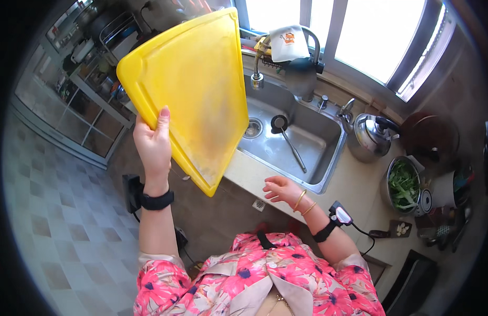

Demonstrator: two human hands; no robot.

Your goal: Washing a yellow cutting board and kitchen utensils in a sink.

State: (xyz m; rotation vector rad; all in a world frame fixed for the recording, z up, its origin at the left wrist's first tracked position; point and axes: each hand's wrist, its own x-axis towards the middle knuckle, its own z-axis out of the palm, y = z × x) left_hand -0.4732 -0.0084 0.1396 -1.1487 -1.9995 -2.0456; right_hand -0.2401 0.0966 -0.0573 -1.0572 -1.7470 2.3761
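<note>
My left hand (154, 144) grips a large yellow plastic cutting board (192, 91) by its grooved edge, thumb on the face turned to me. The board is tilted up in the air, over the left end of the sink, and shows greyish worn patches. My right hand (281, 189) holds nothing; its fingers are apart and slightly curled above the counter's front edge. Beyond it lies the stainless steel sink (263, 104), partly hidden by the board. A long-handled brush (288, 138) with a round dark head rests in the basin near the drain (253, 128).
A steel kettle (368, 138) stands right of the sink, by a small tap (345, 112). A bowl of leafy greens (403, 185), a cleaver (394, 229) with garlic cloves on it and a pot lid (431, 136) are farther right. A cloth (289, 43) hangs over the faucet.
</note>
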